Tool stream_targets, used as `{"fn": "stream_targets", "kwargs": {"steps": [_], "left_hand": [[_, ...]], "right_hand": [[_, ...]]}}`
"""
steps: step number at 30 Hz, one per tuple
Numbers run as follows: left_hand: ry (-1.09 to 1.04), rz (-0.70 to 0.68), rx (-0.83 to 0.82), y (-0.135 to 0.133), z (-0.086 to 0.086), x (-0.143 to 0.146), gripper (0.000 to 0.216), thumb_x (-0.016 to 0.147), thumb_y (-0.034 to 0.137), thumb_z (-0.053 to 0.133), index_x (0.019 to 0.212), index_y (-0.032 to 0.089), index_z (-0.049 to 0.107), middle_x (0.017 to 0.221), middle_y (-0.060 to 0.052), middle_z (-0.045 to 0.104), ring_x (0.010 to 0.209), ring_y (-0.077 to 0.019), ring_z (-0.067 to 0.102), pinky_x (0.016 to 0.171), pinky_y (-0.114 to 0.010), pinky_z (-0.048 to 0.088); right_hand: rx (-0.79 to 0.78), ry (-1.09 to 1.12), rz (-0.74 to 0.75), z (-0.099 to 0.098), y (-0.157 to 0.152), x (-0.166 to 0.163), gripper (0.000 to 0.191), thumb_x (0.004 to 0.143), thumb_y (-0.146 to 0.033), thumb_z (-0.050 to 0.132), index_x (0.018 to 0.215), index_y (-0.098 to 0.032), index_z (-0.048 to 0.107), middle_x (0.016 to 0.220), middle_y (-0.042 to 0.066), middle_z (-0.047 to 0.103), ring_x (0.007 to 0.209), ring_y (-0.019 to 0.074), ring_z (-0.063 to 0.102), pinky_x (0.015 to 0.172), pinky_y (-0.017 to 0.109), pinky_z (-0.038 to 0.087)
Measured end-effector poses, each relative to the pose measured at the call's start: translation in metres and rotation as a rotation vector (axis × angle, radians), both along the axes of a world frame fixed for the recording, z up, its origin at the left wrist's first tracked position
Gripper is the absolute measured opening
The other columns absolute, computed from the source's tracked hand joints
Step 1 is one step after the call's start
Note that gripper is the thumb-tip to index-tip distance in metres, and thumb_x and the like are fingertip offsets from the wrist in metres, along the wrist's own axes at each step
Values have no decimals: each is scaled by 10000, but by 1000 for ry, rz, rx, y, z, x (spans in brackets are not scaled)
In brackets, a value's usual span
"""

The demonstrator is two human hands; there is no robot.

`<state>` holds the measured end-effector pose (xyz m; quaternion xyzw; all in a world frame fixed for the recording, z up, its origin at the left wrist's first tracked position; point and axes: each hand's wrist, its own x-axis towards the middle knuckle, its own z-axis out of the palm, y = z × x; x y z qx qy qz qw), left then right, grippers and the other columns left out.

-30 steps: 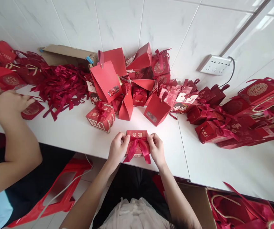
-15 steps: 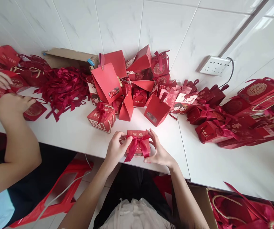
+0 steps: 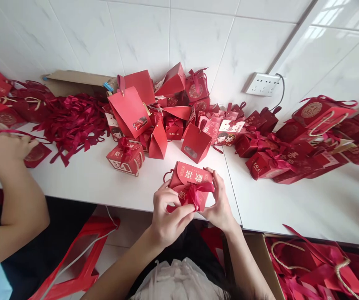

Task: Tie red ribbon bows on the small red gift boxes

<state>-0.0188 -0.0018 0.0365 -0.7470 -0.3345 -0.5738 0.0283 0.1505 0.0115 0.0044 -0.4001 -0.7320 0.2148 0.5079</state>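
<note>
Red box (image 3: 189, 176) now askew, left fingers (image 3: 182, 212) at near side of bow (image 3: 195, 194)

Workplace: seemingly a packing workshop
White worktable (image 3: 267, 204): gift boxes (image 3: 196, 143) massed beyond left hand (image 3: 169, 214) and right hand (image 3: 220, 204)
Ribbon heap (image 3: 69, 118): left of them, farther back
Co-worker's arm (image 3: 23, 183): farther left
Cardboard carton (image 3: 260, 255): below right of them

Red box (image 3: 192, 182) with gold lettering (image 3: 188, 176) (the ribbon (image 3: 193, 194) crimson), white tiles (image 3: 144, 39) faintly grey-veined.
</note>
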Motion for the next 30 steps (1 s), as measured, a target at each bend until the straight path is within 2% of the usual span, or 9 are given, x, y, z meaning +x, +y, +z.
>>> {"fn": "stream_targets", "kwargs": {"steps": [4,7,9,11,13,15,19,24,30], "left_hand": [[-15,-88,52,-7,10,12,113,788,129,635,821,232,603,782,8,366,786,-139,477,898,-425,516],[-130,-171,17,-3,16,18,93,801,141,635,790,201,565,766,9,410,767,-129,511,772,-325,538],[-243,-188,-178,10,17,20,131,819,161,615,736,183,515,721,16,460,695,-108,534,644,-235,502],[-272,-191,-525,29,11,26,188,836,223,581,687,180,476,635,33,487,588,-92,523,551,-199,448],[-121,-226,-837,48,-1,38,215,816,302,578,665,182,482,585,40,507,553,-104,526,533,-210,438],[115,-300,-917,58,-19,57,189,808,319,560,683,183,521,634,22,569,631,-137,574,618,-252,481],[517,-555,-608,45,-59,103,202,805,278,570,968,165,608,1050,-83,655,1073,-237,577,956,-402,456],[868,-559,-288,26,-93,130,553,793,218,595,1326,146,469,1425,-142,442,1350,-325,356,1111,-517,297],[1001,-474,-135,33,-100,129,642,773,-63,342,1348,188,478,1440,-95,442,1341,-285,390,1104,-498,318]], "right_hand": [[34,-10,-49,12,-18,15,956,766,-263,718,1479,-327,83,1484,137,251,1391,300,280,1057,504,413],[74,-38,-135,18,-36,29,991,739,-249,744,1483,-318,94,1472,136,275,1377,302,306,1046,496,430],[78,-69,-209,21,-51,39,995,730,-232,750,1484,-317,106,1458,134,294,1365,297,324,1051,492,426],[65,-107,-304,22,-69,48,994,728,-223,749,1484,-319,111,1440,133,312,1357,295,333,1052,497,422],[56,-141,-437,20,-89,57,989,717,-220,754,1477,-330,130,1426,125,320,1351,301,338,1046,518,417],[19,-110,-615,17,-110,64,965,689,-229,772,1455,-336,195,1420,116,323,1341,311,349,1024,530,432],[-165,456,-886,13,-148,78,852,641,-337,796,1367,-301,353,1277,103,521,1168,296,540,901,491,526],[-257,1258,-742,16,-189,89,577,737,-656,563,1194,-304,561,1207,62,622,1108,280,590,855,478,540],[-232,1277,-892,11,-219,82,715,681,-746,526,1237,-297,531,1225,96,598,1112,311,574,816,502,541]]}}
